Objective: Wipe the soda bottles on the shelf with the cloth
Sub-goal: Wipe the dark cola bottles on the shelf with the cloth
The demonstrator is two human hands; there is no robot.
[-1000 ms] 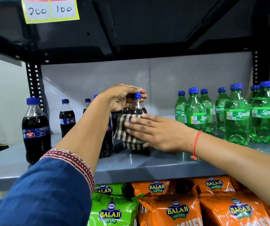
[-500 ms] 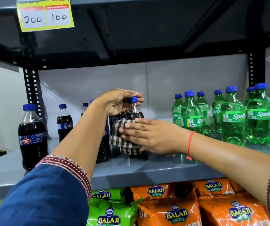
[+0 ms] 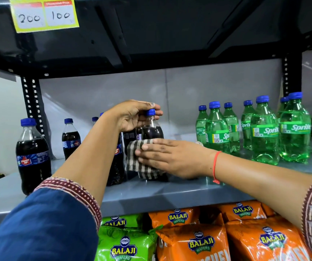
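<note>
We read "200" and "100" handwritten on the yellow price tag (image 3: 45,15), up above the fingers. "Sprite" on green bottles (image 3: 294,129), right of the fingers holding the cap. "Thums Up" logo on the cola bottle (image 3: 32,157), far left. "BALAJI WAFERS" on snack bags (image 3: 201,243) below the fingers.

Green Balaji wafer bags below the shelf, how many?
2: one green foil wafer bag in front, another just behind it. More may hide behind the blue sleeve.
</note>
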